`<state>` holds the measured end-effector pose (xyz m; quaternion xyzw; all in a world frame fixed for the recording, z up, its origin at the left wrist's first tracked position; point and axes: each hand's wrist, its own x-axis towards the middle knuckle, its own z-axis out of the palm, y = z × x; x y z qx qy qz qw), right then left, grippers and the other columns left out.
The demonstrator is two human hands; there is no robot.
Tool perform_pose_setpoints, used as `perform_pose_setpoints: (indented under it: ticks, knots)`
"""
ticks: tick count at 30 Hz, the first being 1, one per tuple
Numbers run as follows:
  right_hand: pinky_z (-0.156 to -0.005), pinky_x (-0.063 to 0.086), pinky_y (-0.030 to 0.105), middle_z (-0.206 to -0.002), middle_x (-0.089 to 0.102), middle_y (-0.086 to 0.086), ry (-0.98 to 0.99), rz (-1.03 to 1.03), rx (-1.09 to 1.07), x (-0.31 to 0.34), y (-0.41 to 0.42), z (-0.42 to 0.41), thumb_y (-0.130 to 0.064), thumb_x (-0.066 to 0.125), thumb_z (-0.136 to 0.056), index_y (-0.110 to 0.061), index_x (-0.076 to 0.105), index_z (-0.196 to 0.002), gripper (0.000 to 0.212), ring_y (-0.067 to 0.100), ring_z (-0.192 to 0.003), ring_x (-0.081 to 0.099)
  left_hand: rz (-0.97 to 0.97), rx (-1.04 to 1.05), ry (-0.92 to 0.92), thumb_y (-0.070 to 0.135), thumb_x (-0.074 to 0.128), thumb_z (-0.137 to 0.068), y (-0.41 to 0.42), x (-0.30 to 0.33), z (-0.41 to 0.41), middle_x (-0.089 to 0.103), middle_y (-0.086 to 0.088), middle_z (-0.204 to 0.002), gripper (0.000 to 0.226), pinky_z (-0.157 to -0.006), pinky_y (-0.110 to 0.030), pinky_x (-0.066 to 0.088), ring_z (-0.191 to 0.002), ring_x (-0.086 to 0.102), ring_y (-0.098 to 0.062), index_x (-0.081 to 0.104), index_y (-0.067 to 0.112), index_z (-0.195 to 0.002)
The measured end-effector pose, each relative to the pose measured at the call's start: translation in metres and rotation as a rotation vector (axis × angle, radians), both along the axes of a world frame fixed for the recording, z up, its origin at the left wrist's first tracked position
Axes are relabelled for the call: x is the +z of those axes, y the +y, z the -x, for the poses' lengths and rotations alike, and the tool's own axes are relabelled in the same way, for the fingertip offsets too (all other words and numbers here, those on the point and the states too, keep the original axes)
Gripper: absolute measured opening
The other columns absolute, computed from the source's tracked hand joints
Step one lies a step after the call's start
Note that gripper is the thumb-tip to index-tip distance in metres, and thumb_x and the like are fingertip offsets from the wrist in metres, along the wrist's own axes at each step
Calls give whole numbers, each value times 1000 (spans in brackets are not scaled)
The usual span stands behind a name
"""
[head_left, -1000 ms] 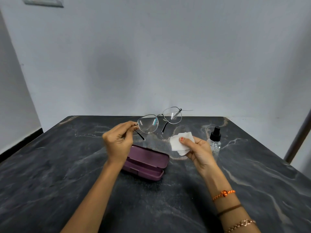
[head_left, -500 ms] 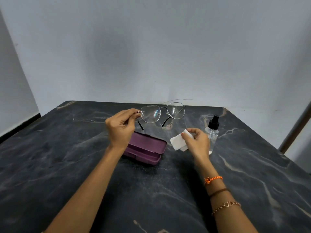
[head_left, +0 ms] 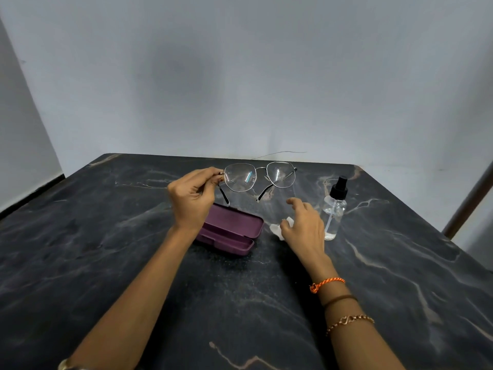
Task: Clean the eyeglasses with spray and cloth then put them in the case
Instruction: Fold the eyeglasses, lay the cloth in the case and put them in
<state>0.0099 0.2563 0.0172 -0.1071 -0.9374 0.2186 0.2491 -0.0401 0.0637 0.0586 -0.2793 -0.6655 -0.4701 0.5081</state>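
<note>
Left hand (head_left: 192,200) pinches the eyeglasses (head_left: 260,177) by one hinge, right hand (head_left: 304,222) loose over the cloth (head_left: 277,228); a thin grip like that could let them twist and drop.

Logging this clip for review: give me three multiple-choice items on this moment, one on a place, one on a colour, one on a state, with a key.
1. Where does the spray bottle stand?
A. right of the right hand
B. inside the case
C. left of the left hand

2. What colour is the case?
A. white
B. purple
C. green

3. How are the eyeglasses held?
A. lying folded on the table
B. in the case
C. aloft, unfolded, pinched by the left hand

Key: 1 A, it stands on the table beyond that hand; 2 B, open purple shell; 3 C, fingers grip one hinge.
</note>
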Motion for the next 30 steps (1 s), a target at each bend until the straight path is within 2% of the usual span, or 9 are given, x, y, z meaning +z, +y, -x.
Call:
perform_pose_setpoints:
  ticks: [3, 5, 7, 9, 11, 14, 18, 24, 30]
  knots:
    - [-92, 43, 40, -126, 54, 13, 61, 13, 18, 0, -2, 1, -9, 51, -85, -9, 50, -123, 38, 29, -110, 53, -9, -2, 0, -21, 67, -66, 0, 0, 0, 69, -21, -72, 16, -70, -3, 49, -68, 61, -6, 67, -15, -81]
    - [-90, 45, 39, -121, 57, 12, 171, 76, 30, 2, -3, 2, -8, 49, -88, -7, 54, -118, 31, 28, -105, 56, -14, -3, 0, -22, 67, -66, 0, 0, -1, 69, -21, -71, 17, -70, -4, 49, -67, 63, -11, 67, -16, -82]
    - [-84, 47, 34, -111, 63, 13, 306, 172, 31, 5, -5, 2, -7, 46, -90, -6, 59, -111, 25, 25, -98, 59, -23, -5, -1, -22, 66, -66, 0, 0, -1, 68, -20, -72, 17, -70, -4, 49, -68, 61, -6, 66, -16, -82]
    - [-77, 44, 25, -100, 67, 13, 429, 318, 22, 10, -7, 1, -7, 44, -91, -5, 63, -103, 23, 22, -90, 61, -28, -8, 10, -23, 66, -65, 0, 0, -1, 67, -14, -75, 18, -71, -3, 49, -73, 60, -4, 66, -16, -82]
    - [-74, 46, 24, -93, 69, 11, 518, 542, 43, 16, -9, 0, -10, 43, -93, -8, 64, -98, 22, 19, -86, 62, -19, -15, 36, -24, 66, -65, 0, 1, -1, 63, -9, -78, 18, -72, -3, 48, -75, 59, -4, 66, -16, -81]
    - [-68, 51, 16, -82, 65, -2, 594, 888, 123, 24, -11, -1, -14, 47, -93, -12, 63, -95, 16, 8, -75, 61, 23, -24, 59, -22, 66, -66, -1, 3, -2, 66, -12, -75, 17, -72, -4, 49, -74, 60, -4, 67, -15, -81]
    - [-56, 49, 8, -82, 64, -1, 569, 1202, 237, 27, -12, 1, -12, 50, -92, -10, 62, -98, 14, -4, -62, 62, 94, -9, 85, -28, 65, -63, -4, 1, -2, 69, -19, -69, 21, -72, -6, 51, -68, 63, -8, 69, -13, -77]
    - [-59, 53, 12, -65, 73, -10, 507, 1402, 325, 31, -10, 0, -19, 49, -92, -13, 66, -82, 21, 0, -63, 67, 189, -20, 162, -29, 70, -57, -2, 2, -4, 70, -20, -69, 24, -76, -7, 50, -72, 62, -6, 69, -12, -74]
    - [-57, 55, 15, -61, 72, -5, 473, 1518, 360, 32, -9, -2, -20, 52, -90, -12, 66, -77, 21, 4, -59, 68, 252, -2, 179, -28, 73, -54, -3, 0, -2, 71, -18, -69, 27, -75, -10, 51, -70, 63, -11, 70, -11, -74]
